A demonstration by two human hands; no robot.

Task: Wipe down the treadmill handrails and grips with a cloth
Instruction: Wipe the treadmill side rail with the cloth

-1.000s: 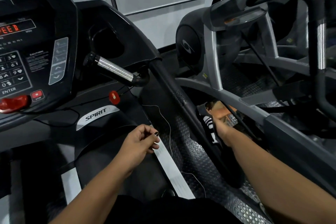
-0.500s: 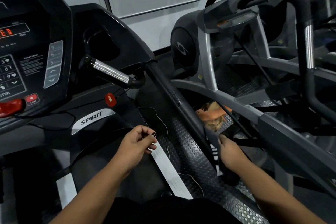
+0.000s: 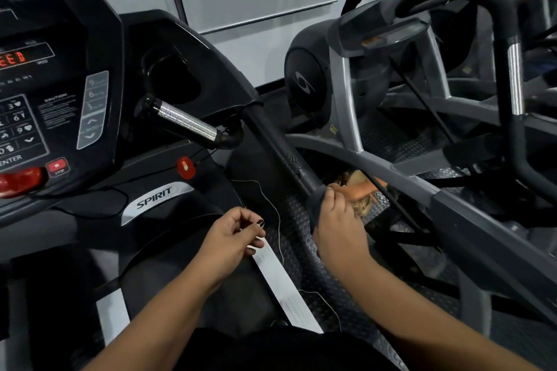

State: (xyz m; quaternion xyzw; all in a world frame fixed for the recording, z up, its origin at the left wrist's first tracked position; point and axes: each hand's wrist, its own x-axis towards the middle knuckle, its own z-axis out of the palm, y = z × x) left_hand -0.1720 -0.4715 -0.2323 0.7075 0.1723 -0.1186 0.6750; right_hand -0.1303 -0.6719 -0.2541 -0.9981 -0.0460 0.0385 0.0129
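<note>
Right hand point(image 3: 337, 226) is clamped on a dark grey cloth point(image 3: 316, 206), fingers curled over the top. The cloth is soft and bunched, wrapped round the black handrail point(image 3: 271, 141) with a fold trailing just under the fist.

The rail is a round matte tube. There is a scuffed, cracked patch just up-rail of the grip.

Further up-rail, where the tube meets the glossy black console point(image 3: 99, 48), a short pulse grip point(image 3: 187, 123) juts sideways. It is a bright knurled metal cylinder with a black end cap.

Left hand point(image 3: 232, 238) hangs left of the grip and a little lower, off the rail. Its fingers are loosely curled with the thumb near the fingertips, and nothing is visibly held.

A flat pale silver strip point(image 3: 280, 277) runs beneath the left hand. Studded black rubber point(image 3: 297, 238) lies between the two hands.

Something orange sits just beyond the grip, but what it is can't be made out.
</note>
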